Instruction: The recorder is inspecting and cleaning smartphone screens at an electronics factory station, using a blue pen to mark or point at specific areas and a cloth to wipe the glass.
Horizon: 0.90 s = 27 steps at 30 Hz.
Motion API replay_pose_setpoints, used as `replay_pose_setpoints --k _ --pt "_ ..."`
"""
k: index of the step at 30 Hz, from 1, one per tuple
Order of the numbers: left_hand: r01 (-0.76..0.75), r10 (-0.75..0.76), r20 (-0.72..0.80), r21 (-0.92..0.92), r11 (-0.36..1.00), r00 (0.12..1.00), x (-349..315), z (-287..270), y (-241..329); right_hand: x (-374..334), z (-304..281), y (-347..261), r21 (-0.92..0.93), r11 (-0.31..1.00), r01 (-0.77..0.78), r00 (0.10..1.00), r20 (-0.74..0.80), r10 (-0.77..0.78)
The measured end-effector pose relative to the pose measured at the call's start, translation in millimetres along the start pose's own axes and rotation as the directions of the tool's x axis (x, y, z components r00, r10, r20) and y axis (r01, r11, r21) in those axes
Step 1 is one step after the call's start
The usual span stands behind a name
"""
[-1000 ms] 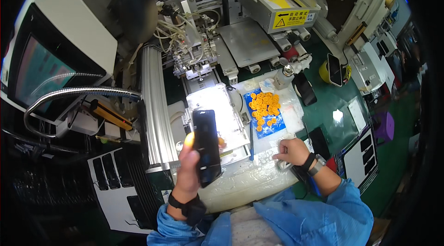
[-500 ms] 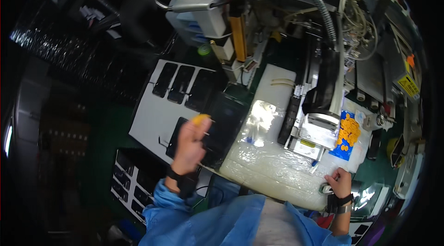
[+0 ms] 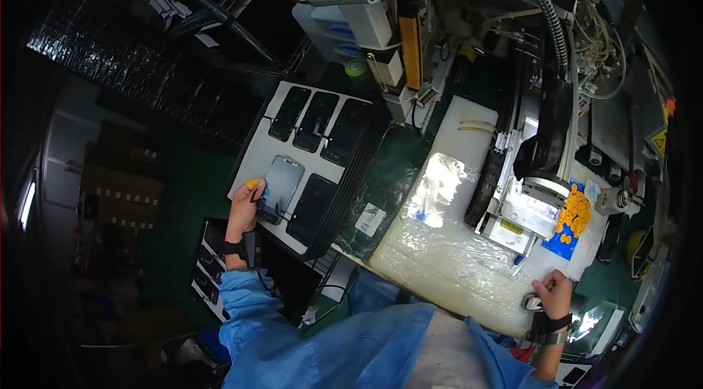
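My left hand is at the lower left of a white phone tray, a yellow finger cot on one fingertip. Its fingers close on the lower left edge of a phone with a grey, shiny screen. Darker phones lie around it on the white tray. My right hand rests at the near right corner of a pad wrapped in clear plastic. Its thumb and fingers are curled together beside a small white round piece; whether they hold anything is hidden.
A metal press-like machine stands on the pad. Right of it, orange finger cots lie on a blue packet. More phones sit in a lower tray at left. A flexible metal hose hangs above.
My left hand has moved left and down across the tray and now grips the grey-screened phone. My right hand stays by the pad's corner. The whole view has shifted.
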State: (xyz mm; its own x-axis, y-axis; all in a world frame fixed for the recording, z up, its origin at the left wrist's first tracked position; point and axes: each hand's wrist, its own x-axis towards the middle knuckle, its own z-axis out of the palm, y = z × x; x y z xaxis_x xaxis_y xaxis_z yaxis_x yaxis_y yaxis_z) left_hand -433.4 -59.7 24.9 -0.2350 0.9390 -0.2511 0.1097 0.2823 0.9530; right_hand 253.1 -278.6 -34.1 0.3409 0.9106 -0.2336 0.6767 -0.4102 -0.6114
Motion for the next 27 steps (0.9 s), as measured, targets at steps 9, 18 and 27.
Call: replay_pose_setpoints --k 9,18,27 --pt "-0.043 0.085 -0.144 0.274 0.961 0.986 8 -11 2 0 0 -1 0.007 1.000 -0.018 1.000 0.006 0.018" --pt "-0.058 0.521 -0.109 0.954 0.293 0.847 74 -74 3 0 1 8 0.045 0.999 -0.011 1.000 -0.001 0.011" --pt "0.024 0.366 -0.194 0.906 0.423 0.910 79 -72 21 1 2 7 0.033 0.999 -0.022 1.000 -0.003 0.022"
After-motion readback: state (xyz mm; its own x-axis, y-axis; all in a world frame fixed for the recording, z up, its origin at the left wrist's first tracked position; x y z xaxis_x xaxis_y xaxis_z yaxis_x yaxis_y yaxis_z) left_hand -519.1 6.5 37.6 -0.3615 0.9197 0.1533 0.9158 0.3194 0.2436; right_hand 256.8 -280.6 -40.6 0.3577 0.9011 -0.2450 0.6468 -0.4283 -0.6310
